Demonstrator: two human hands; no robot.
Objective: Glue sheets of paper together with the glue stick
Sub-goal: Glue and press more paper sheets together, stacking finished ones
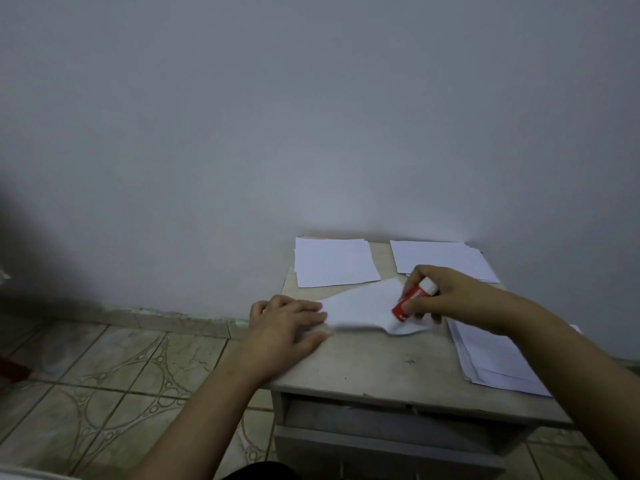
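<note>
1. Pale grey wall (311,116) fills the upper view, and patterned floor tiles (114,372) run along the bottom left beneath it.
2. Pushed up against that wall sits a small worn table (374,365) with a drawer front below its top.
3. Left hand (287,320) lies flat on the table's left edge, fingers straight and spread, fingertips pressing the left end of a loose sheet of paper (363,303).
4. That sheet lies at the middle of the tabletop, tilted, with its near-right corner curling up off the surface.
5. Right hand (446,292) grips the glue stick (412,299), fingers curled round the red tube.
6. Glue stick is slanted, white end up by the knuckles, red lower end down on the right part of the sheet.
7. Back left of the table: a stack of white sheets (334,263), lying flat, just beyond the loose sheet.
8. Back right: a second stack (446,259), partly hidden behind the right hand.
9. Near right: a third stack (491,358) under the right forearm, its edge hanging over the table's side.
10. Red object (14,370) on the floor at far left, too blurred to identify.
</note>
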